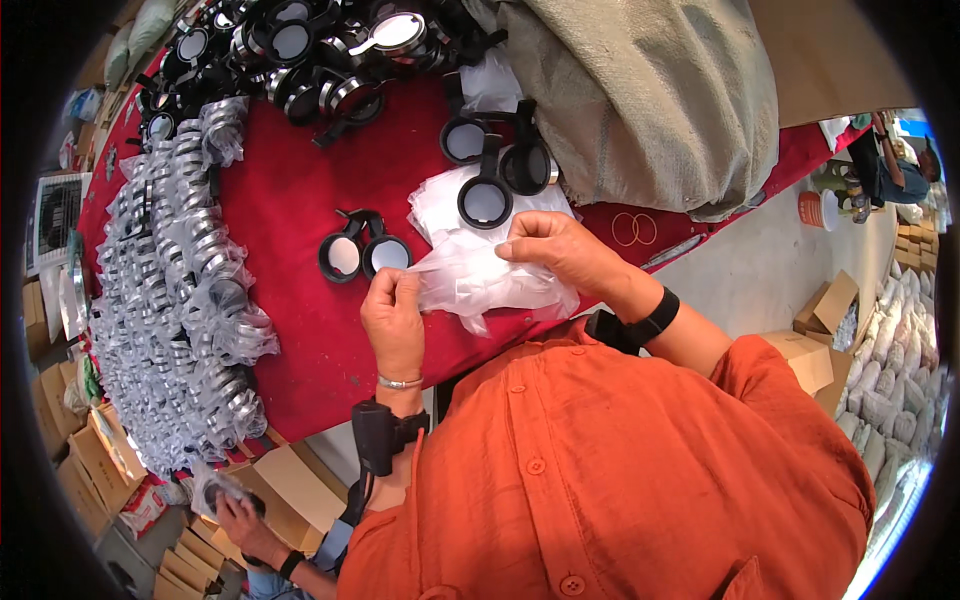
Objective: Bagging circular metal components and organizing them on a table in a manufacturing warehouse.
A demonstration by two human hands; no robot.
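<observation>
My left hand is closed, pinching the edge of a thin clear plastic bag between thumb and fingers. The other side of the bag is gripped by my right hand, also closed, so the film stretches between them. Under it lies a loose pile of similar bags. Just beyond my left hand, two black round pieces with short handles and pale discs inside, one pinkish and one grey-white, lie side by side. Several more, including a grey-disced piece, rest on the pile's far part.
A red cloth covers the table. Bagged round pieces stand in long rows at left; unbagged ones heap at the back. A coarse grey-beige sack bulks far right, near two thin rings. Another person's hand holds a bagged piece lower left.
</observation>
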